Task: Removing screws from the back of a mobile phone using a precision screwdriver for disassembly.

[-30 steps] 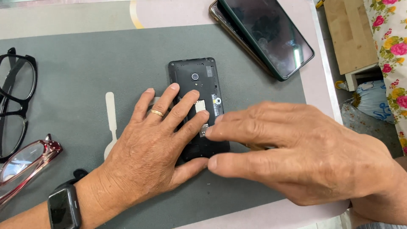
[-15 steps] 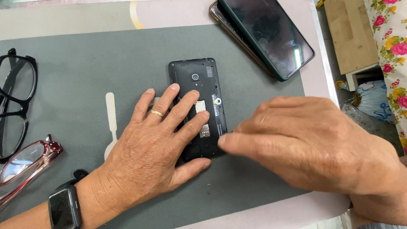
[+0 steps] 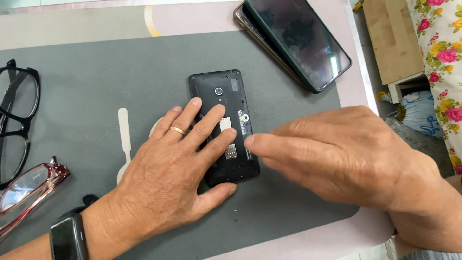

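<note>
Under the left hand (image 3: 166,185), fingers spread flat, lies a matte black phone (image 3: 224,126) with back cover off, pinned to the grey rubbery mat (image 3: 96,82); grip released, pressing only. Right hand (image 3: 346,154) hovers beside, fingers extended, grasping nothing. Left of it: white plastic pry tool (image 3: 124,139), two eyeglasses (image 3: 14,120).

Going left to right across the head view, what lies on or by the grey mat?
Black glasses → red-framed glasses → white plastic pry tool → left hand pressing the opened black phone → right hand → wooden block → flowered cloth.
</note>
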